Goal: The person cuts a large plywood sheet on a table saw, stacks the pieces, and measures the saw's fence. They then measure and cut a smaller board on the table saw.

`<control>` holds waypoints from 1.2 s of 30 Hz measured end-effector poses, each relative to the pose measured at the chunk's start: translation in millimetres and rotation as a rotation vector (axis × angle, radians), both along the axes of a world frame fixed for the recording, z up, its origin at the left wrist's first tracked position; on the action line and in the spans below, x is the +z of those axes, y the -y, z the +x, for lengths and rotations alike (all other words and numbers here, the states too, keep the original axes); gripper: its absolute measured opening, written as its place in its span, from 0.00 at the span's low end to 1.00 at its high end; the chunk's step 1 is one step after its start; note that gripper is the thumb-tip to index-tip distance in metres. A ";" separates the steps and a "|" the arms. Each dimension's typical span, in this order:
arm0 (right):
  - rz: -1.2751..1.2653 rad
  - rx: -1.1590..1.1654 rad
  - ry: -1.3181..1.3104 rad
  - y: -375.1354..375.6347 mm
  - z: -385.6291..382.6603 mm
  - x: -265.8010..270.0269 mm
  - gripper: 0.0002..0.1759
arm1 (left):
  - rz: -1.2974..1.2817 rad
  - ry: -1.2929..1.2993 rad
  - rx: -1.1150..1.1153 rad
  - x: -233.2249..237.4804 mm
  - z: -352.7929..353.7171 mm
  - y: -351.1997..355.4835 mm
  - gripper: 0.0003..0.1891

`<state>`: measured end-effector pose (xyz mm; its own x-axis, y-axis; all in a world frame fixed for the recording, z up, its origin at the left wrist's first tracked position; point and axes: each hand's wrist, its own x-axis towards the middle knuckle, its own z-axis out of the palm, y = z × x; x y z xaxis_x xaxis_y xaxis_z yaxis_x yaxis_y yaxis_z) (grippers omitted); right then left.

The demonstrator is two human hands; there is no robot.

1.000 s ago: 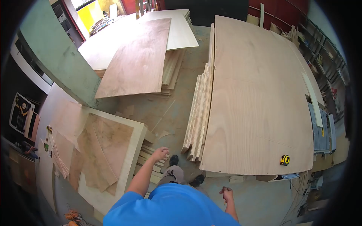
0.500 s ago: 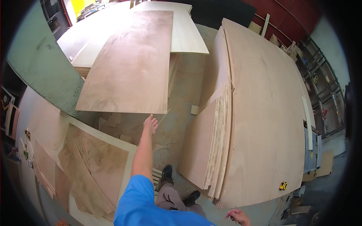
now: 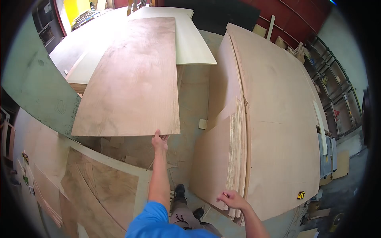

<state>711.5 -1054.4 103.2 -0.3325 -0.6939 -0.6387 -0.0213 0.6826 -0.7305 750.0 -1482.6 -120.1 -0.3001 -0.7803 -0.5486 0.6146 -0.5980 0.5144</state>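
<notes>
My left hand (image 3: 160,141) reaches forward and grips the near edge of a large brown plywood sheet (image 3: 131,79) that lies on a stack of pale boards. My right hand (image 3: 231,199) is low at the near edge of a pile of boards (image 3: 236,158) leaning against a big plywood-topped table (image 3: 278,119); its fingers are curled on that edge. My blue sleeve and my dark shoes on the concrete floor show at the bottom.
A yellow tape measure (image 3: 301,195) lies on the table's near right corner. Veneer pieces lie on a low panel (image 3: 99,186) at left. A green board (image 3: 35,91) leans at far left. Metal shelving (image 3: 337,91) runs along the right wall.
I have stepped forward. My left hand rose from beside the low panel and took hold of the brown sheet's edge. My right hand came up to the leaning boards.
</notes>
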 end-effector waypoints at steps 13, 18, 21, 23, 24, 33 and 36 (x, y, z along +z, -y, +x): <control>-0.025 -0.600 0.356 41.9 66.1 -189.6 0.12 | 0.217 -0.340 -0.537 13.4 317.6 -228.4 0.46; -0.080 -0.798 0.328 -72.5 97.0 -141.2 0.16 | -0.018 0.052 0.281 52.7 482.6 -167.3 0.51; -0.089 -0.721 0.246 -129.0 130.6 -111.5 0.16 | -0.006 0.202 0.402 63.5 540.1 -166.5 0.42; -0.108 -0.647 0.231 -155.6 158.6 -120.0 0.13 | 0.007 0.280 0.397 67.6 557.7 -165.4 0.40; -0.102 -0.610 0.230 -170.6 174.4 -115.1 0.12 | -0.017 0.335 0.382 93.1 559.5 -176.8 0.39; -0.304 -0.503 0.282 -304.1 260.3 -111.5 0.13 | -0.125 0.485 0.208 169.0 646.2 -283.3 0.39; -0.303 -0.576 0.402 -332.1 286.8 -109.3 0.16 | -0.171 0.438 0.193 191.8 651.1 -309.6 0.38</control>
<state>998.3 -722.2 -6.1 -0.4765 -0.6457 -0.5967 0.5845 0.2743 -0.7636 1401.1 -1173.1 71.7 0.0878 -0.8884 -0.4506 0.4104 -0.3799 0.8290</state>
